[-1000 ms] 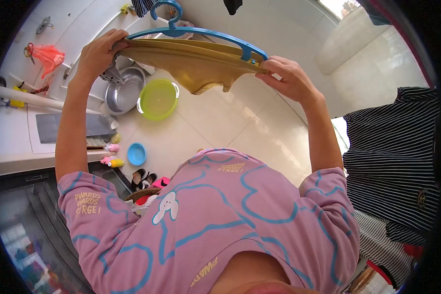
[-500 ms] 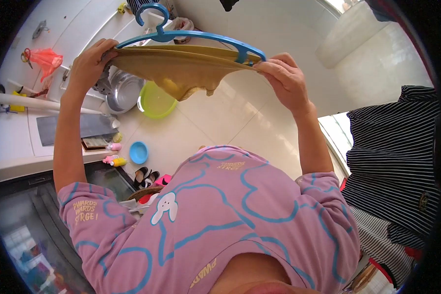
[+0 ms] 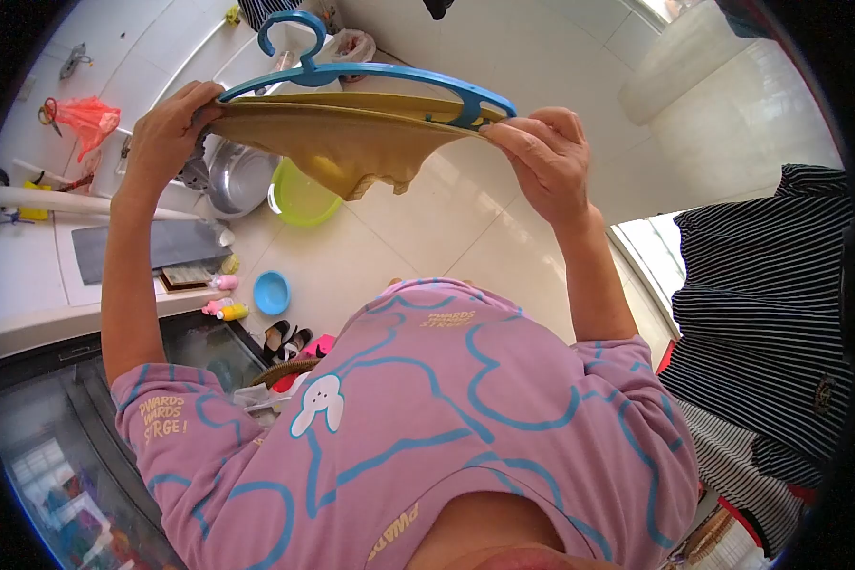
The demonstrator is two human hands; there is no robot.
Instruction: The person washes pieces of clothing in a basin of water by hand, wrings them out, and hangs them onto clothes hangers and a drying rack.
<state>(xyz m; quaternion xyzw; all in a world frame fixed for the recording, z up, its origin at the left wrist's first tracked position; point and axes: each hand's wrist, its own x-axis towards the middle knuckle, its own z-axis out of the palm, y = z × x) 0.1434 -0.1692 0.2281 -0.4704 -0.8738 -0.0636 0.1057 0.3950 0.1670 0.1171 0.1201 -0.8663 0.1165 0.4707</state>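
A mustard-tan garment is stretched between my two hands at head height, just below a blue plastic hanger. My left hand is closed on the garment's left top corner, by the hanger's left end. At the other side, my right hand pinches the garment's right top edge against the hanger's right end. The hanger's hook points up and away from me. The garment's lower edge hangs in uneven folds, and its exact kind I cannot tell.
Below are a green basin, a metal basin and a small blue basin on the tiled floor. A white counter runs along the left. A black striped garment hangs at right, and shoes lie near the counter.
My right hand has shifted slightly left and down along the garment's edge. The garment and hanger have barely moved, and my left hand keeps its hold.
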